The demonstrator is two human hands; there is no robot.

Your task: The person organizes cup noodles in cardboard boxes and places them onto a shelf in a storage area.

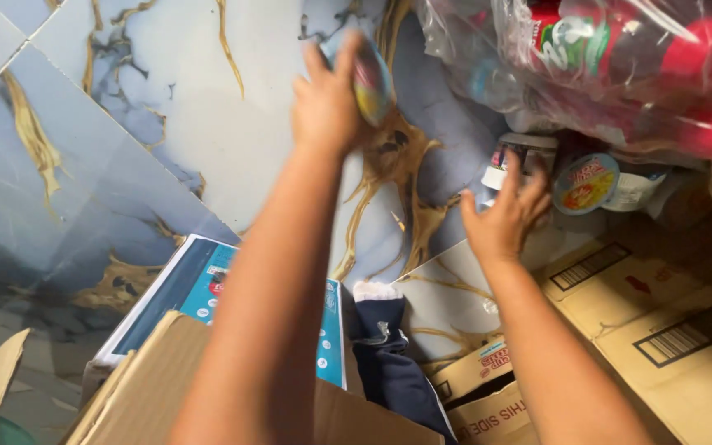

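Left hand (325,103): raised over marbled floor tiles (166,107), closed round a small multicoloured cup (371,81). Right hand (504,216): fingers spread, touching a dark lidded jar (525,152) beside a yellow-lidded tub (588,183). Clear plastic bag (471,49): red cylindrical cans (694,58) inside. Open cardboard box (158,387) below: contents unseen. Flattened cartons (669,330) at right.

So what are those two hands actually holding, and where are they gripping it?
The left hand grips a small colourful cup around its side. The right hand touches a small jar; whether it grips it cannot be told.
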